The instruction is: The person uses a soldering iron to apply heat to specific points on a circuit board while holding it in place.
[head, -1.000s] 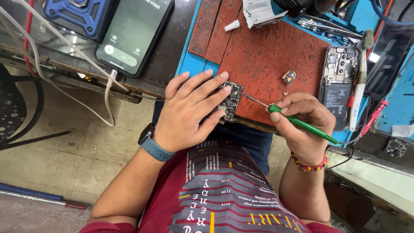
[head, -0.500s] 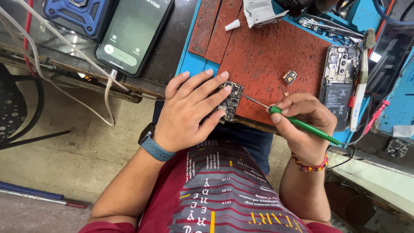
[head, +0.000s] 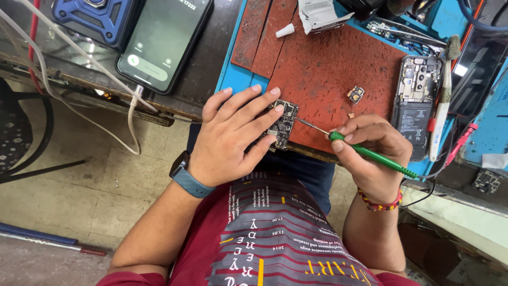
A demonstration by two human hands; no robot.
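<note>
My left hand (head: 233,137) lies flat on the near edge of the red mat (head: 328,69), its fingertips pinning a small dark circuit board (head: 284,123). My right hand (head: 373,153) grips a green-handled tool (head: 370,154) like a pen, and its thin metal tip touches the board's right edge. A cable runs from the tool's rear end. A small loose component (head: 355,95) rests on the mat just above my right hand.
An opened phone (head: 415,103) with its back off lies to the right, a white brush (head: 442,100) beside it. A phone with a lit screen (head: 161,42) and a blue rugged case (head: 95,18) sit on the dark bench at left, with cables hanging down.
</note>
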